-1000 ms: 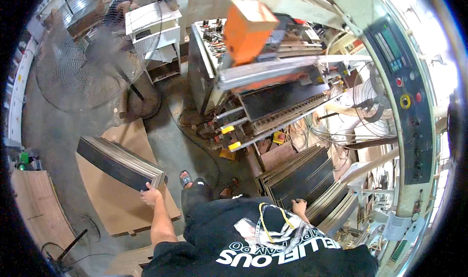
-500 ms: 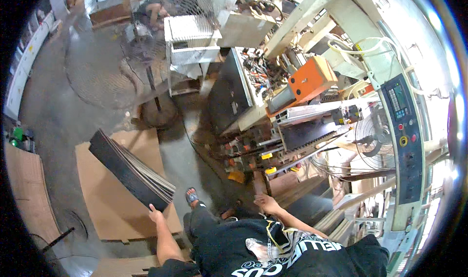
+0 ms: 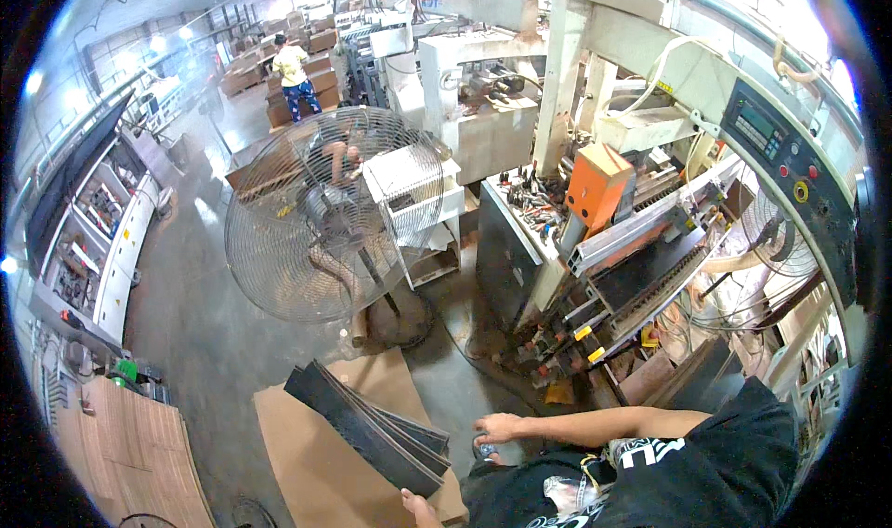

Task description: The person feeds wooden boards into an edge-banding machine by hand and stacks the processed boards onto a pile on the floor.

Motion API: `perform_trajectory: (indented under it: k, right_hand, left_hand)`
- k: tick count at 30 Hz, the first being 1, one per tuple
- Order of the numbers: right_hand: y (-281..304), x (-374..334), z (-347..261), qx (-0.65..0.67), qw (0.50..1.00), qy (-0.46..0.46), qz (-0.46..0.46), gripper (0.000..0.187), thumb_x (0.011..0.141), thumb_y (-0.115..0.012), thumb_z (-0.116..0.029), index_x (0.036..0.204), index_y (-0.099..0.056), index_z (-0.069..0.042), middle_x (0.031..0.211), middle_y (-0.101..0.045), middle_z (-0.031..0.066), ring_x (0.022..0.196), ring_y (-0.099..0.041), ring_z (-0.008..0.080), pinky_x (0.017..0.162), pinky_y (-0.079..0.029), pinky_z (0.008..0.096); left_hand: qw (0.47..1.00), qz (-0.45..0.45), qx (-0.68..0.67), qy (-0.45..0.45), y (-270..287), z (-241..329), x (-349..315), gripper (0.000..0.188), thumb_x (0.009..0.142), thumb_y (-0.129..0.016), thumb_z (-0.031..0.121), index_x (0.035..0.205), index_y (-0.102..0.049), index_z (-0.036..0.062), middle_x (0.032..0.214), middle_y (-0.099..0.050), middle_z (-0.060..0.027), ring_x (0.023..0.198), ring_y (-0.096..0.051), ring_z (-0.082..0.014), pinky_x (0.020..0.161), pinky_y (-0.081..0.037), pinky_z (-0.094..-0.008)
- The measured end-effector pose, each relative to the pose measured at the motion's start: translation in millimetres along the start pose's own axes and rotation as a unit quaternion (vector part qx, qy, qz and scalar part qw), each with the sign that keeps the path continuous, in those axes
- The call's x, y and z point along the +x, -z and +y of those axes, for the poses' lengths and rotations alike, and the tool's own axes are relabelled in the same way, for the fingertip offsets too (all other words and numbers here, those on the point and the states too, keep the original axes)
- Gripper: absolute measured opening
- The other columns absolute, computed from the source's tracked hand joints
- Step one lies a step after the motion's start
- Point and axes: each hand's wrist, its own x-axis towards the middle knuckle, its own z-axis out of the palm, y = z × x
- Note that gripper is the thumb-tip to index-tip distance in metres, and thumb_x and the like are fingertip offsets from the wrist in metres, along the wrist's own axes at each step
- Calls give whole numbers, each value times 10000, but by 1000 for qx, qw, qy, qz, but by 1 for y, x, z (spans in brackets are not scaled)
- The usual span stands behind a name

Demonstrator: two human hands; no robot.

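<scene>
A fanned stack of long, narrow dark boards [image 3: 376,426] lies over a flat brown cardboard sheet [image 3: 311,477], its pale edges showing between the layers. My left hand [image 3: 420,508] is at the near end of the stack, gripping the lowest dark board's corner; the thumb shows and the other fingers are mostly hidden. My right hand [image 3: 499,428] hovers to the right of the boards, above my sandalled foot [image 3: 487,451]. It holds nothing, its fingers are loosely bent, and a gap separates it from the stack.
A large caged fan [image 3: 334,217] stands beyond the cardboard. To the right is a machine with an orange box [image 3: 597,186] and a control panel [image 3: 776,142]. Brown boards [image 3: 139,454] are stacked at left. Another person [image 3: 294,77] stands far off.
My view has tilted up and turned, showing more of the hall. My right hand has come across toward the boards. The left hand stays at their near end, and the boards show more dark faces.
</scene>
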Motion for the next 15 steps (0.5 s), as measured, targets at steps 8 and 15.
perform_trajectory:
  k: [8,15]
  right_hand:
    - [1,-9,-30,178,981,-30,-67,886,836,-645,-690,1369,-537,9,1283,-636,196,1183,-598,296,1030,-454,393]
    - [34,-27,-80,671,739,-46,36,736,967,-420,-686,1437,-459,-121,1326,-584,82,1214,-550,263,1046,-382,458]
  left_hand:
    - [917,-327,-128,-187,60,122,-211,477,970,-577,94,1412,-441,-23,1304,-585,-111,1114,-564,-248,979,-466,-410]
    - [797,-499,-335,-53,-28,172,-228,713,862,-772,144,1451,-380,54,1337,-534,-81,1208,-518,-211,1025,-432,-343]
